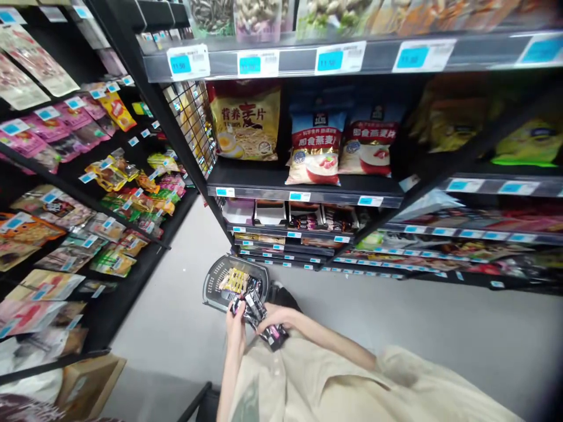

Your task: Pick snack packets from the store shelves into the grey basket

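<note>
Small glossy black snack packets (254,306) are bunched between my two hands, close in front of my body. My left hand (236,315) is closed around the packets at their left end. From the other side my right hand (275,316) wraps over them, with one black packet (275,337) with a pink patch sticking out below it. Just beyond the hands is a grey shopping basket (212,287). Inside it lie yellow packets (237,280) and some dark ones, partly hidden behind my hands.
Ahead, a black shelf unit (259,190) holds a gold cereal bag (246,123) and oatmeal bags (315,146). Open boxes of small packets (303,220) sit lower down. Racks of bagged snacks (116,176) line the left side. A cardboard box (90,384) stands at lower left.
</note>
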A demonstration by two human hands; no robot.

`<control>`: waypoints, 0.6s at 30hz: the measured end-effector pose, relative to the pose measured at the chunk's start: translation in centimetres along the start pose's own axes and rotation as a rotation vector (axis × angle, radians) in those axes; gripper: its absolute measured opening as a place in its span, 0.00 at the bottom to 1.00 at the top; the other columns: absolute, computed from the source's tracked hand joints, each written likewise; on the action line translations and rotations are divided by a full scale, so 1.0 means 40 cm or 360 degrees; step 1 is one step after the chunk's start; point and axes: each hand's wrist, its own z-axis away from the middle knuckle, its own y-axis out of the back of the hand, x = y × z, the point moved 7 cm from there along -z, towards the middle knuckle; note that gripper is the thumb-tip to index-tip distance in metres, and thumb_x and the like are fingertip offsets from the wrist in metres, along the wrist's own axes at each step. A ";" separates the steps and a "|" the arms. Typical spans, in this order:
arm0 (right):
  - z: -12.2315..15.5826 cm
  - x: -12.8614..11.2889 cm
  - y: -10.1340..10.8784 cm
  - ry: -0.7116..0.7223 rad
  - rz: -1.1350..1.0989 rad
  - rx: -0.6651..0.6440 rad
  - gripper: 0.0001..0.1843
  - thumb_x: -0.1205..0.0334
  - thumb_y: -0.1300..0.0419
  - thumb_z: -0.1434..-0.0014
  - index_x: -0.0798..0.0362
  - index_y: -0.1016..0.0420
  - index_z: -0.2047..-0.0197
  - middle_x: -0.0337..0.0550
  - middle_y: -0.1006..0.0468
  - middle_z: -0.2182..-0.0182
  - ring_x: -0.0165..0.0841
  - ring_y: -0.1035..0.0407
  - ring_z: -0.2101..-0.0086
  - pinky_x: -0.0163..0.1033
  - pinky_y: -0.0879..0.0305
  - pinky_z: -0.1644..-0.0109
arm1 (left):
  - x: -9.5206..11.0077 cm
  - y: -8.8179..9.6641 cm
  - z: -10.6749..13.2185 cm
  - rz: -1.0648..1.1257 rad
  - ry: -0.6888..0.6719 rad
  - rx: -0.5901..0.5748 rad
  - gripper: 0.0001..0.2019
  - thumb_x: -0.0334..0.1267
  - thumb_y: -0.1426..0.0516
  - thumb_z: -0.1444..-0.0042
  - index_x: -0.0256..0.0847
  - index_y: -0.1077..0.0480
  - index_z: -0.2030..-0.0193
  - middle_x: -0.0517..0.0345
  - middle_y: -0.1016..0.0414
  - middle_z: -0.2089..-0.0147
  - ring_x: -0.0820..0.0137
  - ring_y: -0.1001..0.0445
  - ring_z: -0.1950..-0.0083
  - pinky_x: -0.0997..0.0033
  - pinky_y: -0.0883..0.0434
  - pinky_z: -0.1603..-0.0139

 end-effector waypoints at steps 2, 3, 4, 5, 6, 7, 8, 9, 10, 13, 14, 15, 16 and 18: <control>0.016 0.002 -0.013 -0.0010 -0.0131 -0.0193 0.24 0.73 0.24 0.69 0.54 0.25 0.67 0.40 0.16 0.70 0.32 0.23 0.73 0.31 0.26 0.70 | 0.012 -0.012 0.009 0.0030 -0.0021 -0.0103 0.29 0.49 0.23 0.64 0.41 0.20 0.54 0.51 0.17 0.52 0.60 0.20 0.49 0.66 0.25 0.49; 0.022 0.005 -0.018 -0.0028 -0.0191 -0.0270 0.24 0.72 0.24 0.68 0.54 0.25 0.65 0.41 0.16 0.70 0.32 0.22 0.73 0.31 0.26 0.69 | 0.017 -0.015 0.014 0.0050 -0.0024 -0.0162 0.28 0.50 0.23 0.62 0.42 0.19 0.54 0.50 0.17 0.50 0.59 0.20 0.47 0.65 0.25 0.49; 0.027 0.009 -0.021 -0.0052 -0.0237 -0.0322 0.25 0.71 0.24 0.67 0.54 0.25 0.63 0.41 0.16 0.69 0.32 0.22 0.73 0.31 0.25 0.68 | 0.021 -0.016 0.019 0.0074 -0.0021 -0.0218 0.27 0.50 0.24 0.59 0.42 0.19 0.53 0.48 0.17 0.48 0.58 0.20 0.46 0.65 0.25 0.49; 0.030 0.013 -0.024 -0.0076 -0.0271 -0.0362 0.26 0.71 0.24 0.67 0.54 0.24 0.61 0.42 0.16 0.68 0.33 0.21 0.72 0.32 0.25 0.67 | 0.024 -0.015 0.022 0.0101 -0.0013 -0.0267 0.27 0.50 0.24 0.58 0.42 0.19 0.52 0.47 0.18 0.47 0.58 0.20 0.46 0.65 0.25 0.49; 0.032 0.018 -0.027 -0.0100 -0.0301 -0.0396 0.27 0.70 0.24 0.65 0.55 0.24 0.59 0.43 0.15 0.67 0.34 0.20 0.71 0.33 0.24 0.65 | 0.027 -0.011 0.024 0.0127 -0.0006 -0.0302 0.27 0.49 0.25 0.57 0.42 0.19 0.50 0.46 0.18 0.46 0.58 0.20 0.46 0.65 0.25 0.50; 0.031 0.023 -0.030 -0.0121 -0.0333 -0.0427 0.27 0.69 0.24 0.64 0.55 0.24 0.58 0.44 0.15 0.66 0.35 0.20 0.69 0.35 0.24 0.63 | 0.030 -0.004 0.023 0.0149 -0.0008 -0.0316 0.28 0.49 0.25 0.57 0.42 0.19 0.49 0.45 0.18 0.45 0.59 0.20 0.47 0.65 0.25 0.51; 0.029 0.026 -0.034 -0.0130 -0.0367 -0.0451 0.26 0.68 0.25 0.61 0.56 0.24 0.56 0.46 0.15 0.65 0.37 0.19 0.68 0.37 0.23 0.61 | 0.034 0.005 0.019 0.0163 -0.0018 -0.0313 0.29 0.49 0.25 0.56 0.42 0.20 0.47 0.45 0.18 0.45 0.59 0.20 0.49 0.66 0.25 0.51; 0.026 0.030 -0.037 -0.0135 -0.0397 -0.0464 0.24 0.66 0.26 0.58 0.56 0.23 0.55 0.47 0.15 0.64 0.39 0.18 0.66 0.39 0.23 0.60 | 0.037 0.016 0.014 0.0173 -0.0034 -0.0289 0.30 0.48 0.25 0.56 0.43 0.20 0.46 0.46 0.18 0.44 0.61 0.20 0.50 0.67 0.25 0.52; 0.023 0.035 -0.040 -0.0144 -0.0422 -0.0464 0.22 0.65 0.27 0.55 0.56 0.23 0.55 0.47 0.15 0.63 0.40 0.18 0.66 0.41 0.23 0.59 | 0.039 0.028 0.008 0.0183 -0.0050 -0.0248 0.31 0.48 0.24 0.56 0.43 0.20 0.45 0.47 0.18 0.45 0.62 0.20 0.51 0.68 0.26 0.53; 0.014 0.051 -0.042 -0.0163 -0.0493 -0.0398 0.16 0.63 0.32 0.48 0.57 0.22 0.55 0.49 0.15 0.65 0.40 0.18 0.65 0.43 0.23 0.57 | 0.040 0.053 -0.004 0.0215 -0.0059 -0.0142 0.30 0.48 0.23 0.58 0.42 0.20 0.48 0.50 0.17 0.49 0.67 0.21 0.55 0.71 0.27 0.55; 0.013 0.055 -0.039 -0.0157 -0.0519 -0.0352 0.15 0.63 0.33 0.46 0.58 0.22 0.55 0.50 0.15 0.65 0.40 0.18 0.66 0.43 0.23 0.57 | 0.039 0.055 -0.004 0.0225 -0.0052 -0.0148 0.29 0.48 0.23 0.58 0.42 0.19 0.49 0.50 0.17 0.50 0.67 0.21 0.56 0.71 0.28 0.56; 0.012 0.057 -0.036 -0.0145 -0.0546 -0.0300 0.14 0.64 0.33 0.46 0.58 0.21 0.55 0.49 0.15 0.65 0.39 0.19 0.67 0.43 0.23 0.57 | 0.039 0.054 -0.002 0.0239 -0.0048 -0.0168 0.28 0.48 0.24 0.58 0.41 0.20 0.50 0.50 0.17 0.52 0.68 0.22 0.57 0.72 0.28 0.57; 0.012 0.059 -0.032 -0.0132 -0.0574 -0.0249 0.14 0.64 0.34 0.45 0.58 0.22 0.55 0.49 0.15 0.65 0.39 0.19 0.67 0.43 0.22 0.57 | 0.040 0.052 0.001 0.0261 -0.0048 -0.0197 0.28 0.48 0.24 0.57 0.40 0.20 0.50 0.50 0.17 0.53 0.68 0.22 0.58 0.72 0.28 0.58; 0.013 0.061 -0.026 -0.0141 -0.0636 -0.0169 0.15 0.65 0.33 0.45 0.57 0.22 0.54 0.48 0.15 0.66 0.39 0.18 0.68 0.43 0.22 0.57 | 0.040 0.045 0.008 0.0302 -0.0024 -0.0246 0.28 0.48 0.25 0.55 0.40 0.21 0.48 0.49 0.17 0.52 0.67 0.22 0.58 0.70 0.28 0.58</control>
